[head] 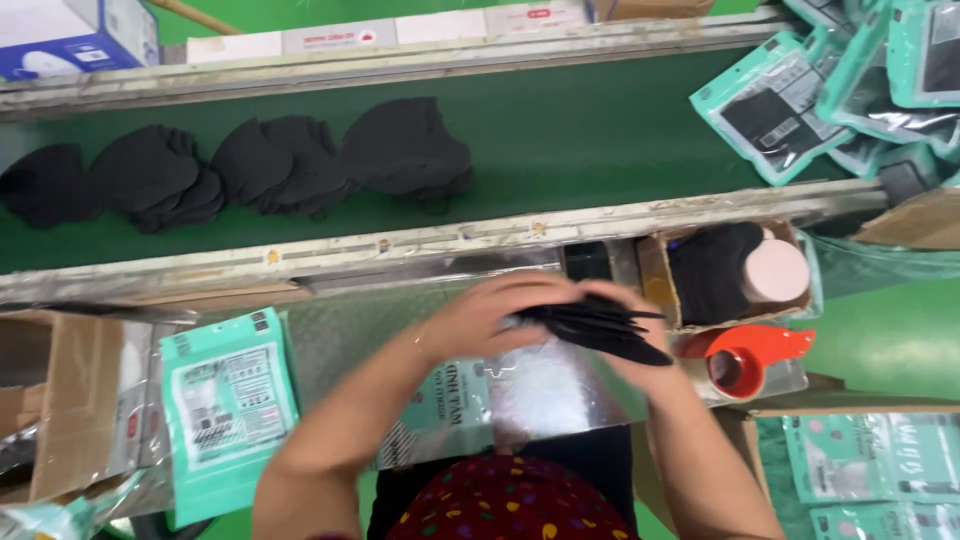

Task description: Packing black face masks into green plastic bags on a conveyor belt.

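Both my hands hold a stack of black face masks [600,328] edge-on above a shiny metal work surface [340,330]. My left hand [490,315] covers the stack from the left and top. My right hand [640,345] grips it from the right, partly hidden behind the masks. Under the hands lies a teal and clear pouch [455,410]. Several piles of black masks [280,165] rest on the green conveyor belt [600,130] beyond.
A teal packet [230,395] lies at the left beside a cardboard box [60,400]. A small box with black masks and a pink roll [775,270] sits right, next to a red tape dispenser [745,360]. Filled teal packets [850,90] pile at the top right, more packets [870,460] at the lower right.
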